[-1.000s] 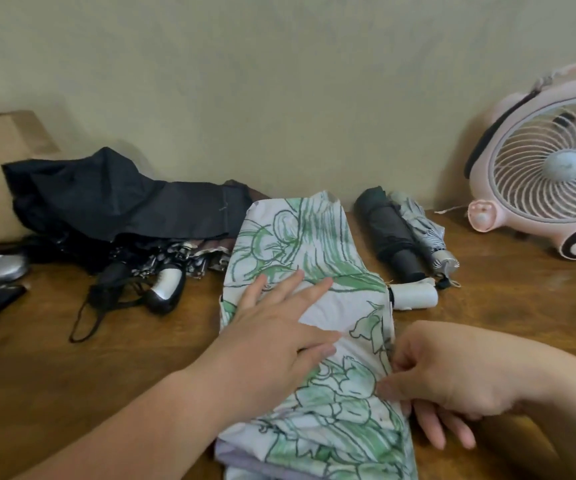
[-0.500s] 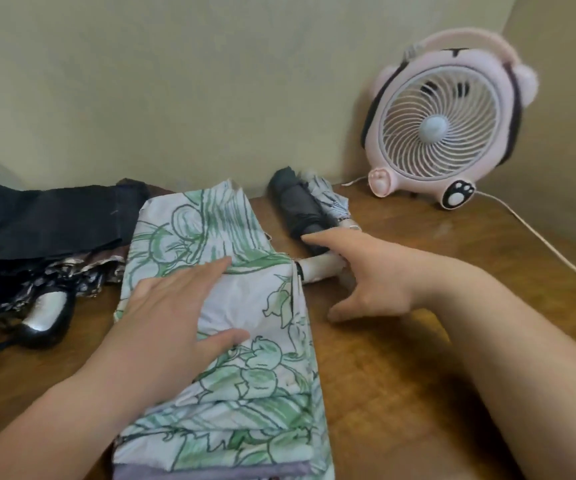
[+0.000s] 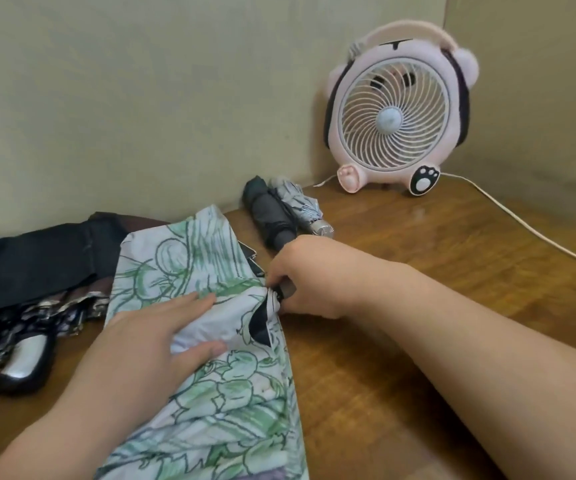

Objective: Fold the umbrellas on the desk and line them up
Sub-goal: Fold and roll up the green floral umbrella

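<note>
Green-printed umbrella (image 3: 189, 261) lies lengthwise down the middle of the wooden desk (image 3: 418, 306). Its white canopy with green line drawings is flattened into a long band that runs from near the back wall toward us and out of the bottom of the view. Our left hand (image 3: 148, 341) lies on top of it about halfway along, palm down. The fingers are straight and a little spread, pressing the cloth flat without gripping it. Our right hand (image 3: 303, 275) reaches in from the right with the forearm low over the desk. It sits at the canopy's right edge, knuckles up and fingers curled in. Fingertips and thumb pinch a small dark strap (image 3: 285, 289) where the cloth bunches and its black underside shows.

Just behind our right hand a dark grey umbrella (image 3: 269, 216) and a pale striped umbrella (image 3: 300, 206) lie rolled up side by side, touching. On our left a black umbrella (image 3: 37, 261) sprawls in a loose, unfolded heap against the printed canopy, with a glossy handle (image 3: 23, 362) at its near end. A pink and white fan (image 3: 393, 112) stands in the back right corner of the desk. Its white cord (image 3: 521, 223) trails along the wood toward the right edge. Plain beige walls (image 3: 141, 98) meet behind the fan.
</note>
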A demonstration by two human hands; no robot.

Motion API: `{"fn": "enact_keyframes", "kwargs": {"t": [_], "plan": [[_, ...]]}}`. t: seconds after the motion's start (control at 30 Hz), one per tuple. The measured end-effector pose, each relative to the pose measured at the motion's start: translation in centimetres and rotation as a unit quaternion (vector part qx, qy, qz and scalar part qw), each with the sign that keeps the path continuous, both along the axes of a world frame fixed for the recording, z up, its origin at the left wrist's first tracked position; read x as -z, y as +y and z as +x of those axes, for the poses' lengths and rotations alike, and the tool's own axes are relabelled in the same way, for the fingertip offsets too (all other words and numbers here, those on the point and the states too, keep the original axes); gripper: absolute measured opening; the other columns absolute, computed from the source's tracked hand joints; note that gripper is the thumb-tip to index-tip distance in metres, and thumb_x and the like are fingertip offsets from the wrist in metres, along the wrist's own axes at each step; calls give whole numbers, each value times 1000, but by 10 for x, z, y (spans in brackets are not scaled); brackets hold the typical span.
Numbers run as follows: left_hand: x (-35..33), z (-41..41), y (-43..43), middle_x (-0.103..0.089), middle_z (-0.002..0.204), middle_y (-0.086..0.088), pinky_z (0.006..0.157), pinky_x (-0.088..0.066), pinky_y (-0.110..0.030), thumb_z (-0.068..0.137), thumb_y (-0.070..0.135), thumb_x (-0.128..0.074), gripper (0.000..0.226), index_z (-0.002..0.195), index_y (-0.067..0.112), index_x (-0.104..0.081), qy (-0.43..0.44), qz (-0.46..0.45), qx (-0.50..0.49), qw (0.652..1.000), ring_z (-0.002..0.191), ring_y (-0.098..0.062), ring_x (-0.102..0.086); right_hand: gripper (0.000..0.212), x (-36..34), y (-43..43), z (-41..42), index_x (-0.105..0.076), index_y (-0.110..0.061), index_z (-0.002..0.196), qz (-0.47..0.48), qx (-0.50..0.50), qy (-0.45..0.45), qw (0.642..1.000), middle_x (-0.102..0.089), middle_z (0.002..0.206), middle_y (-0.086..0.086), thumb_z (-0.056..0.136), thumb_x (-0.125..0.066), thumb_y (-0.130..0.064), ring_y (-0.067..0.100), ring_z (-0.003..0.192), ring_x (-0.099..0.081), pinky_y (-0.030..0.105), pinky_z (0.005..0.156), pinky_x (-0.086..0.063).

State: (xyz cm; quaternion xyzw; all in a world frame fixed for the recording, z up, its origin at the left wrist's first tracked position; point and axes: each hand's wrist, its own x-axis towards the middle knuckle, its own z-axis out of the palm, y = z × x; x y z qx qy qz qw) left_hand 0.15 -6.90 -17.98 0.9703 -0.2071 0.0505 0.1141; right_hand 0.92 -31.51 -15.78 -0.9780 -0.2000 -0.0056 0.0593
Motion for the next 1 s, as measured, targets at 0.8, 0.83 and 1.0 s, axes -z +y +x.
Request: {"fn": "enact_keyframes", "kwargs": {"t": [0.8, 0.83, 1.0], "plan": [[19, -7, 7, 26, 165, 22, 127, 11, -37, 89, 84, -21, 81, 141, 61, 36, -12, 125, 71, 990, 152, -2, 24, 63, -12, 27, -38, -65, -15, 66, 179, 151, 4, 972, -63, 57, 1, 68, -68, -78, 13, 53, -55, 30, 49, -43], [20, -7, 7, 28, 165, 21, 127, 10, -39, 89, 84, -20, 81, 142, 59, 36, -17, 130, 72, 989, 152, -4, 25, 62, -13, 30, -40, -68, -14, 63, 160, 166, 53, 971, -65, 55, 0, 69, -70, -75, 14, 50, -55, 33, 51, -47], [24, -8, 8, 43, 159, 16, 127, 11, -47, 93, 83, -6, 67, 139, 64, 38, -25, 138, 93, 986, 148, -10, 38, 50, -3, 37, -36, -68, -15, 54, 116, 173, 163, 964, -63, 45, -8, 92, -69, -48, 6, 37, -50, 17, 46, -44]]}}
